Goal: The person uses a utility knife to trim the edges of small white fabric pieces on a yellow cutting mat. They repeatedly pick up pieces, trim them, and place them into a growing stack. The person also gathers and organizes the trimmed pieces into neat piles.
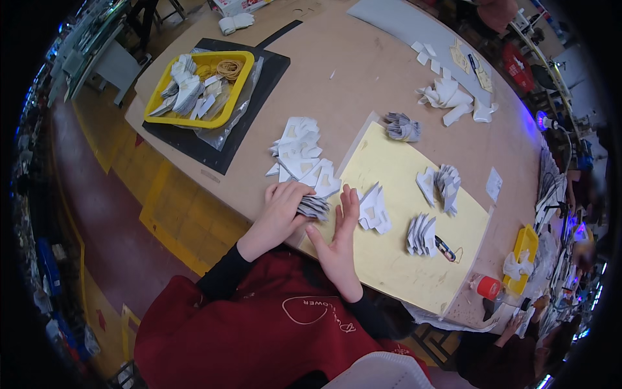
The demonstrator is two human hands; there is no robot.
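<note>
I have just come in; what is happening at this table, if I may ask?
At the table, a person's left hand grips a stack of grey-white pieces. The right hand is open beside it, apparently holding nothing. Loose white pieces lie just beyond the left hand, and other small stacks rest on the yellow sheet.

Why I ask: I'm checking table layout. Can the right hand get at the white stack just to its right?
Probably yes: the right hand looks open and empty; the white stack lies nearby on the yellow sheet, with nothing visible between them.
</note>
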